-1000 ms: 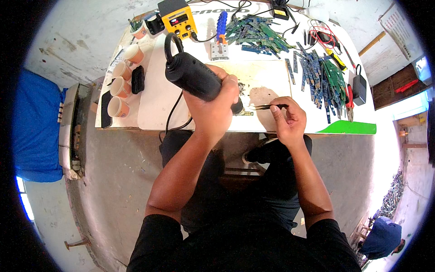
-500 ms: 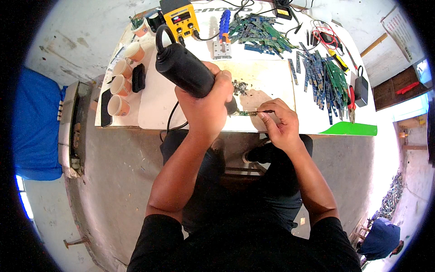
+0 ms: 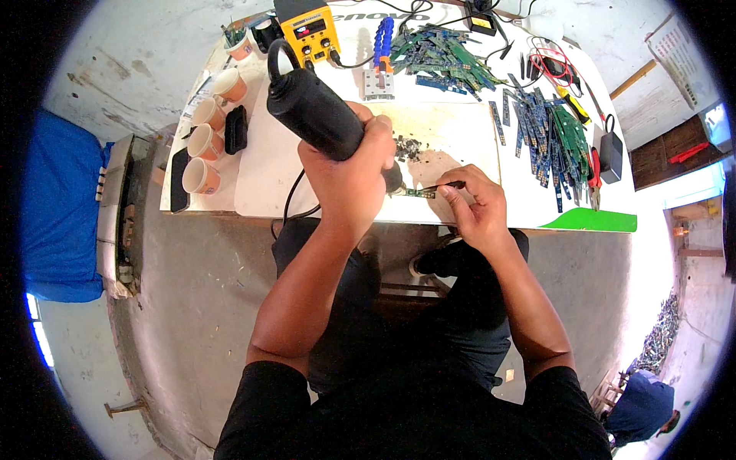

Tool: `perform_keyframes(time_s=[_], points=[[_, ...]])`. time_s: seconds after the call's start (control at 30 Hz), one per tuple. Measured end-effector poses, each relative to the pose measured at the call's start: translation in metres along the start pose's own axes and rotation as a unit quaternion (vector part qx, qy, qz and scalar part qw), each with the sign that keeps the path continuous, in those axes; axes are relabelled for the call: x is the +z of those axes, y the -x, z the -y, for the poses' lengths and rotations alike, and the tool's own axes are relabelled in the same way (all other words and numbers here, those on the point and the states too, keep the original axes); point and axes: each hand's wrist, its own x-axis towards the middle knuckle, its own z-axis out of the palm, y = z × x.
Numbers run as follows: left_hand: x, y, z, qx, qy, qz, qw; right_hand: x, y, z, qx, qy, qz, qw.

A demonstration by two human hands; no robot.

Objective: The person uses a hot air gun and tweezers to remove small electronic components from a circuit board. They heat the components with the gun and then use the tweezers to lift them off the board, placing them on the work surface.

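Observation:
My left hand (image 3: pixel 346 172) is wrapped round the thick black handle of a hot air gun (image 3: pixel 316 115), its cable rising from the top end. The gun's nozzle (image 3: pixel 392 179) points down near the table's front edge. Just right of the nozzle lies a narrow green circuit board strip (image 3: pixel 422 194). My right hand (image 3: pixel 480 205) pinches dark tweezers (image 3: pixel 451 185), whose tips reach left over the strip. Whether the tips touch it, I cannot tell. Beyond the nozzle, small dark chips (image 3: pixel 409 148) are scattered on the stained work surface (image 3: pixel 460 126).
Green and blue board strips form piles at the back (image 3: pixel 441 61) and right (image 3: pixel 548 138). A yellow heat station (image 3: pixel 309 34) and a metal holder (image 3: pixel 378 83) stand behind. Several paper cups (image 3: pixel 201 178) line the left side. Red-handled pliers (image 3: pixel 595 165) lie right. A person (image 3: pixel 642 405) is at lower right.
The tweezers have shifted slightly and now slant over the board strip, which shows more plainly. The hot air gun has hardly moved in my left hand.

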Motion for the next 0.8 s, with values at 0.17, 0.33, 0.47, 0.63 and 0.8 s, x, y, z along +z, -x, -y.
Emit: perform_keyframes(time_s=[0.17,0.33,0.47,0.63,0.8], points=[[-0.0003,-0.0010,0.0015,0.003,0.017,-0.002,1.000,0.0012,-0.0014,-0.0012,-0.012,0.002,-0.003,1.000],[-0.0009,-0.0018,0.0040,0.004,0.044,-0.010,0.999,0.0002,-0.0024,-0.0029,-0.026,0.003,0.010,1.000],[-0.0007,-0.0013,0.0059,0.007,0.037,-0.014,0.999,0.0008,-0.0040,-0.0011,-0.017,-0.004,0.008,1.000],[-0.0015,-0.0022,0.0049,0.011,0.042,-0.010,0.999,-0.0003,-0.0037,0.0004,-0.012,-0.002,0.009,1.000],[-0.0023,-0.0018,0.0050,0.007,-0.004,-0.001,1.000,0.0001,-0.0019,-0.0022,-0.014,0.003,0.016,1.000]])
